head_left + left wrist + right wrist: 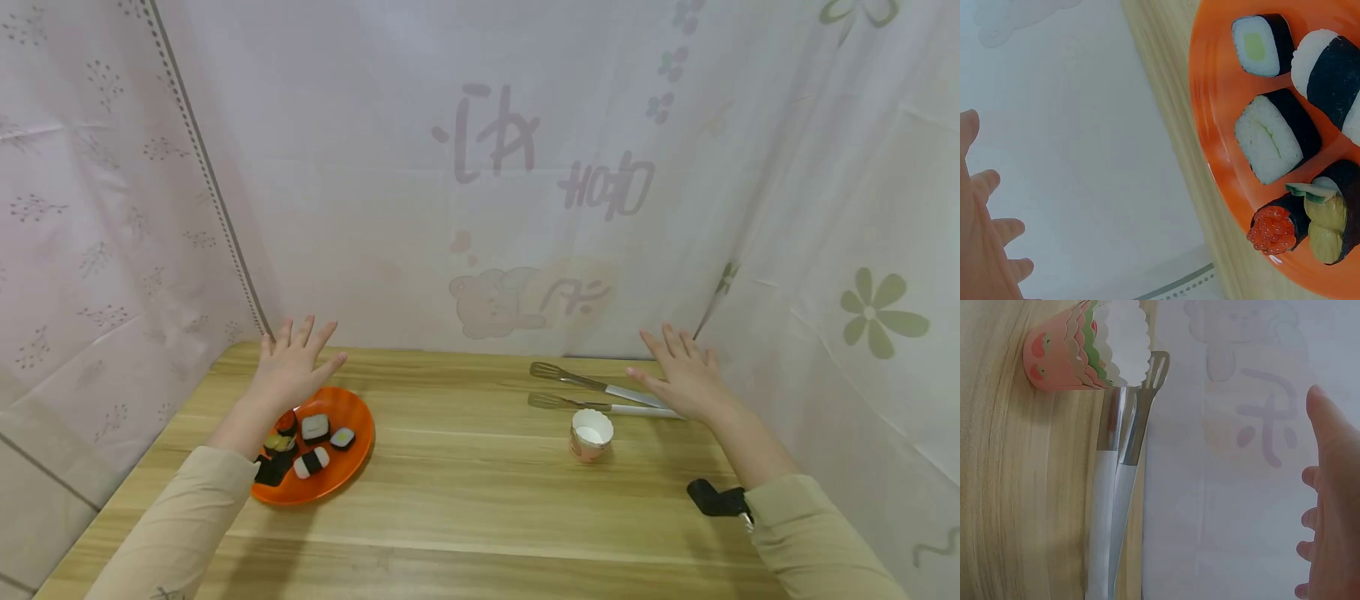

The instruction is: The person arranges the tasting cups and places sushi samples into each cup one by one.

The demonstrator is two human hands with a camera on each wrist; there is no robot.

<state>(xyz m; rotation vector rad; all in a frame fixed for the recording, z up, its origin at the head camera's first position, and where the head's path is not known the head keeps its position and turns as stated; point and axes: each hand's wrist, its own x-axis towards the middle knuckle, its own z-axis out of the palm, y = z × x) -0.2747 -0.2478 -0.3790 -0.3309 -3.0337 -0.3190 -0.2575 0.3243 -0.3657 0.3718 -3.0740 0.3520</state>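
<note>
One plate (347, 468) bearing at least five sushi (316, 428) near the left hand (290, 368), one cup stack (588, 446) beside one pair of tongs (633, 410) near the right hand (688, 382), both palms raised, fingers spread, grasping nothing

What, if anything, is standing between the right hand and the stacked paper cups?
Nothing upright is visible between the right hand and the stacked paper cups. Only the tongs lie low on the table, their pale handles partly across that gap in the head view.
</note>
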